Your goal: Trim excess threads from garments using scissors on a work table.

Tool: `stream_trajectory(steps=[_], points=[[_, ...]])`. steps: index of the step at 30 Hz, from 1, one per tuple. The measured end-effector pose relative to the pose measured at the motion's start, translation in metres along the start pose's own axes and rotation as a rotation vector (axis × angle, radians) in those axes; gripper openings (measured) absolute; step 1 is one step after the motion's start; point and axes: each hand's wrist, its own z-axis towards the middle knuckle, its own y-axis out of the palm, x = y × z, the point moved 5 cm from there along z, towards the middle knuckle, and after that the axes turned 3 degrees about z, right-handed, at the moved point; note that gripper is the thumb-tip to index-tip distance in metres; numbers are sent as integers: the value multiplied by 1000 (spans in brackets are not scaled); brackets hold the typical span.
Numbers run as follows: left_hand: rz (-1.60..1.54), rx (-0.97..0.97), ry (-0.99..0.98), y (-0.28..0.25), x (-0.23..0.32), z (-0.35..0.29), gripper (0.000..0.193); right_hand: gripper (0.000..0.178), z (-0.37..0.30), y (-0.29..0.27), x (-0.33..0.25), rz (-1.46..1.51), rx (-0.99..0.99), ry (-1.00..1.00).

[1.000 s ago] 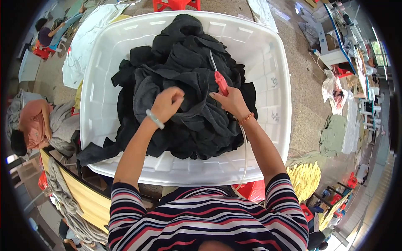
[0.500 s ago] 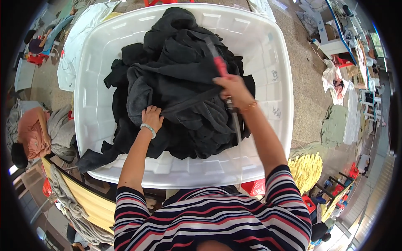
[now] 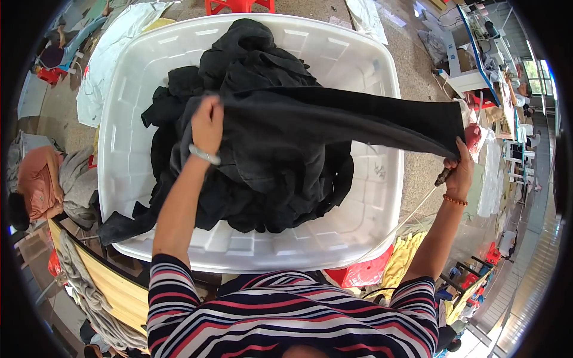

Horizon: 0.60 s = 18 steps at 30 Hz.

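Note:
A long black garment (image 3: 334, 122) is stretched sideways over a heap of black clothes (image 3: 256, 206). My left hand (image 3: 208, 124), slightly blurred, is closed on the garment's cloth above the heap's left part. Out past the tub's right rim, my right hand (image 3: 458, 173) grips the garment's open, tube-like end. The same hand also holds a slim red tool (image 3: 473, 138), partly hidden by the fingers. Below that hand shows the tool's dark connector (image 3: 443, 177), with a pale hose (image 3: 412, 213) running down toward my body.
The heap lies in a big white plastic tub (image 3: 379, 232). Red stools stand beyond (image 3: 239, 6) and in front (image 3: 364, 268) of it. Yellow fabric (image 3: 403, 259) is at right front, a wooden table (image 3: 101, 271) at left front. A person (image 3: 39, 182) sits at left.
My right hand has moved right, out past the tub's rim, with the tool, and has drawn the garment's end along. My left hand has risen and closed on the cloth.

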Motion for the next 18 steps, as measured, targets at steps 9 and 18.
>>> stream_trajectory(steps=[9, 18], points=[[-154, -186, 240, -35, 182, 65, 16, 14, -29, 0, -9, -270, 76, -80], [-19, -1506, -136, 6, -14, -273, 24, 26, -80, 39, 110, -837, -372, 219]])
